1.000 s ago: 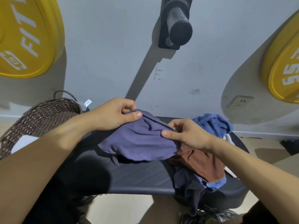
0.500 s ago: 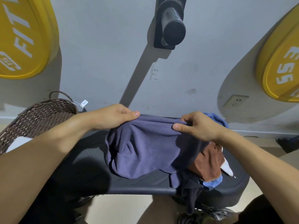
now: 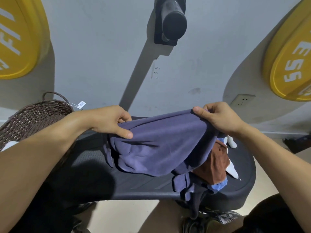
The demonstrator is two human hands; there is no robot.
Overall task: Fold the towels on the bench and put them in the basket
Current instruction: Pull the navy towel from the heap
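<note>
Purple towel (image 3: 161,145) pulled wider since a second ago, spread for folding; left hand (image 3: 107,121) and right hand (image 3: 218,118) each pinching top edge (corners probably), above surface (image 3: 134,184).

We recorded a grey wall (image 3: 101,47) behind the work area. A black cylindrical peg (image 3: 173,22) projected from a black wall mount at top centre. Two yellow weight plates with white lettering hung at the sides: a left plate (image 3: 16,39) and a right plate (image 3: 289,61). A wall socket (image 3: 242,100) sat below the right plate. Beige floor (image 3: 127,216) showed at the bottom.
</note>
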